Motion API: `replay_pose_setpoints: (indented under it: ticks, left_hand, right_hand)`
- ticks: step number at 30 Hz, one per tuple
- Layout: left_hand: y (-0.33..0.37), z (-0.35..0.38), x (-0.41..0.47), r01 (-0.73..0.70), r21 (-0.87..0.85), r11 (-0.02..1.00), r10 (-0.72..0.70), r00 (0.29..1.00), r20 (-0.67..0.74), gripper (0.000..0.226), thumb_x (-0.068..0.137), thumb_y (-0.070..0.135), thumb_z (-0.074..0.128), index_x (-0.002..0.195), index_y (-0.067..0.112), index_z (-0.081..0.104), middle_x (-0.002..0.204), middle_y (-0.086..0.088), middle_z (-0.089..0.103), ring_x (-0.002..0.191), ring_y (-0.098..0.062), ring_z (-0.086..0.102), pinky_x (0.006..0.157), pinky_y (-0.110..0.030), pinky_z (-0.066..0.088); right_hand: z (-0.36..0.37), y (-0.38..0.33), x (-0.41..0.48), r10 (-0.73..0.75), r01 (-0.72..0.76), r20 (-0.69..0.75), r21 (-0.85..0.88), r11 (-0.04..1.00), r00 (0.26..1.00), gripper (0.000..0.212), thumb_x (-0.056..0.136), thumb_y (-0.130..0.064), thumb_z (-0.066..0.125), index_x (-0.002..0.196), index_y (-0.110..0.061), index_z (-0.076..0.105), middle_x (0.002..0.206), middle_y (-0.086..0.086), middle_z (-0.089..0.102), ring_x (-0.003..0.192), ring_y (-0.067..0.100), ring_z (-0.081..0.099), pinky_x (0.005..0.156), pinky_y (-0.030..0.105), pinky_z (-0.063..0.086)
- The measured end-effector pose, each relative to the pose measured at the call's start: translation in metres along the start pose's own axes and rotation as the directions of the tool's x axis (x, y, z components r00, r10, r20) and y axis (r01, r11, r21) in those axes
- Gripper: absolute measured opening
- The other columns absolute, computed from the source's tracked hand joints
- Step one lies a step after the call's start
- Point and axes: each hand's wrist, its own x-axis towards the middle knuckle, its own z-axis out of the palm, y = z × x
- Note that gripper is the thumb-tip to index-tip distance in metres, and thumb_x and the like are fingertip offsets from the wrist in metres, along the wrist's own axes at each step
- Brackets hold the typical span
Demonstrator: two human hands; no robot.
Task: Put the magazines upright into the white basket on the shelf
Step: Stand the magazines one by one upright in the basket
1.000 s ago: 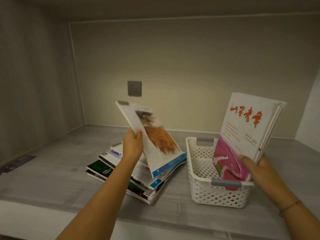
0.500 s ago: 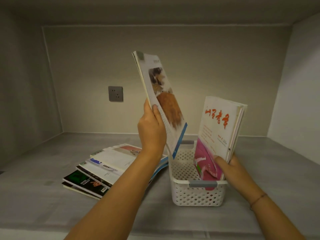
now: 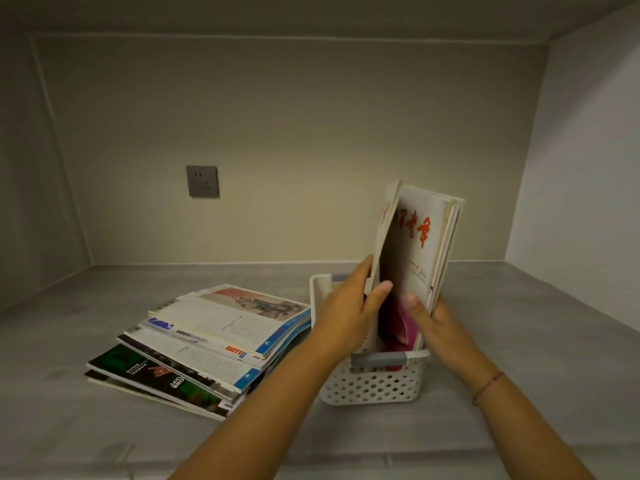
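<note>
Magazines are found in two groups on the grey shelf point(image 3: 86, 438). The larger group, a flat stack point(image 3: 207, 344), lies fanned out just beside the left wall of the white basket point(image 3: 374, 388) and is not yet dealt with. An upright bundle point(image 3: 420, 244), red lettering on its cover, is stood in the right part of the basket and tilts slightly rightward. The leftmost magazine point(image 3: 383, 244) is held in the gap to the left of that bundle. Its cover is bowed and its foot is hidden behind the basket rim, so seating cannot be confirmed.

This magazine is pinched by the left hand point(image 3: 349, 313), thumb on the inner face and fingers along the outer. The bundle is gripped low down by the right hand point(image 3: 433, 323), thumb on the front cover and fingers behind.

The step in hand is judged to be the seating of this magazine. It is advised that:
- the bundle be held over to the right so the gap is left wide;
- the magazine be guided straight down until the basket floor is met;
- the bowed cover be flattened against the bundle before release.

The basket looks light, so downward force is preferred to sideways force, lest it be slid or tipped.
</note>
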Motion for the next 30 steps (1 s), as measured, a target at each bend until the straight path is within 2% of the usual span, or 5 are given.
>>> replay_pose_setpoints:
  ticks: [4,10,17,24,30]
  left_hand:
    - [-0.005,-0.002,-0.008,0.065,-0.069,0.996,-0.043,0.958,0.284,0.074,0.090,0.052,0.050,0.151,0.033,0.014,0.156,0.008,0.028,0.138,-0.012,0.034,0.113,-0.034,0.032]
    - [-0.007,-0.005,-0.003,0.153,-0.021,0.988,-0.127,0.881,0.456,0.091,0.084,0.042,0.066,0.151,0.035,0.005,0.157,0.005,0.022,0.129,-0.016,0.047,0.105,-0.032,0.041]
    - [0.000,0.011,0.007,0.170,-0.049,0.984,-0.130,0.884,0.450,0.091,0.090,0.034,0.060,0.149,0.036,-0.009,0.157,0.002,0.023,0.135,-0.019,0.039,0.110,-0.037,0.036]
    - [-0.006,0.017,0.006,0.159,-0.104,0.982,-0.090,0.871,0.483,0.103,0.079,0.034,0.074,0.151,0.035,0.001,0.155,0.012,0.025,0.128,-0.003,0.041,0.103,-0.022,0.040]
    - [-0.014,-0.004,-0.007,0.125,-0.086,0.988,-0.077,0.903,0.423,0.074,0.085,0.045,0.063,0.147,0.035,0.025,0.146,0.013,0.043,0.123,-0.001,0.048,0.102,-0.021,0.040]
  right_hand:
    - [0.000,-0.001,-0.001,-0.035,0.034,-0.011,-0.026,0.999,0.999,0.059,0.068,-0.080,0.040,0.119,-0.050,0.040,0.121,-0.032,0.047,0.110,-0.023,0.043,0.085,-0.002,0.035]
    - [0.001,0.003,0.002,-0.044,0.049,0.100,-0.050,0.998,0.994,0.079,0.071,-0.069,0.054,0.139,-0.041,0.024,0.136,-0.027,0.038,0.120,-0.014,0.041,0.087,0.008,0.043]
    - [0.002,0.013,0.007,-0.001,0.001,-0.014,-0.044,0.999,1.000,0.063,0.078,-0.042,0.061,0.130,-0.049,0.028,0.126,-0.031,0.045,0.112,-0.019,0.045,0.088,0.005,0.042]
    - [-0.003,0.022,0.008,0.009,-0.014,-0.068,-0.065,0.998,0.998,0.069,0.085,-0.015,0.062,0.144,-0.024,0.026,0.139,-0.007,0.046,0.122,0.004,0.048,0.093,0.016,0.043]
    - [-0.002,0.026,0.008,0.039,-0.046,-0.104,-0.069,0.997,0.994,0.069,0.082,-0.013,0.066,0.141,-0.023,0.032,0.136,-0.005,0.048,0.120,0.012,0.050,0.092,0.027,0.048]
